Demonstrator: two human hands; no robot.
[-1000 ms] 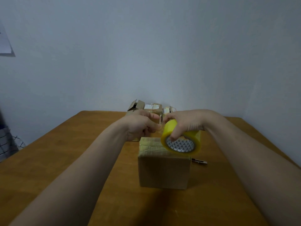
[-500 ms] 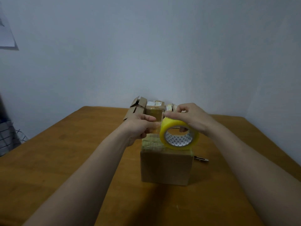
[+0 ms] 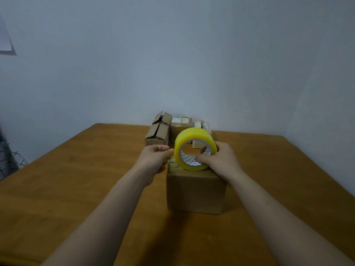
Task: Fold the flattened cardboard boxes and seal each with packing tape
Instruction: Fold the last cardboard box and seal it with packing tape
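**Head view: both hands at a roll of tape over a closed box.**

The right hand (image 3: 221, 160) grips the yellow packing tape roll (image 3: 194, 135), its thumb hooked into the core and its fingers (image 3: 221, 148) curled round the outer band. The roll stands on edge over the top of the cardboard box (image 3: 194, 191); whether it rests on the box or hangs just above it cannot be told. The left hand (image 3: 153, 160) sits right at the roll's left rim with its fingers curled and thumb and forefinger tips together; whether a tape end lies between them cannot be told. The box stands closed near the middle of the wooden counter (image 3: 76, 179), with wrinkled tape on the left of its top. More small cardboard boxes (image 3: 159, 129) cluster at the counter's far edge, against the wall.
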